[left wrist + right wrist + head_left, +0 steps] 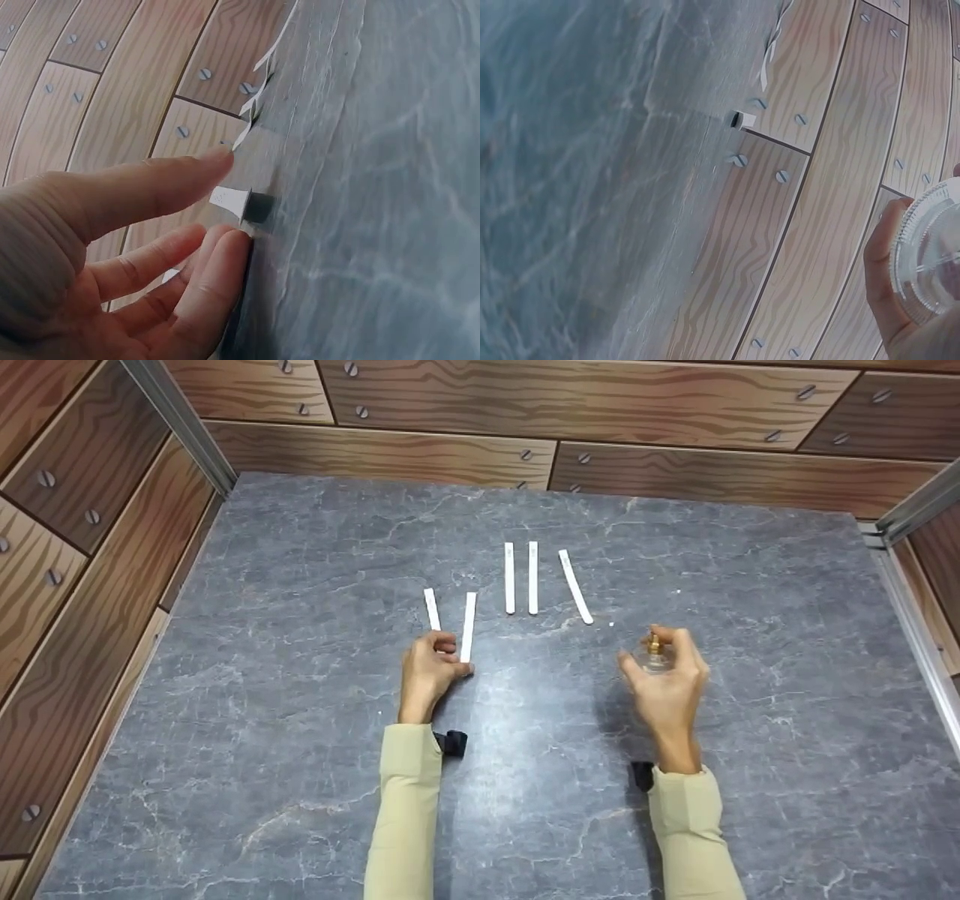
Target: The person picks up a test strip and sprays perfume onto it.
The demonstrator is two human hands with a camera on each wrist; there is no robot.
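Observation:
My right hand (670, 675) grips a small clear glass perfume bottle (655, 661) with a gold spray neck, held up over the table. A finger lies at the top of the sprayer. In the right wrist view the bottle's round ribbed glass base (919, 259) faces the camera. My left hand (431, 669) is low over the table, its thumb tip at the near end of a white paper strip (469, 626). The left wrist view shows a gap between thumb and fingers, with a strip end (231, 201) in it. Another white strip (431, 609) is partly hidden behind that hand.
Farther back lie two parallel white strips, a left one (510, 577) and a right one (533, 577), and a slanted strip (576, 586). Small white specks dot the grey marbled table (300, 780). Wood-patterned panels (450, 397) with metal frame edges surround it.

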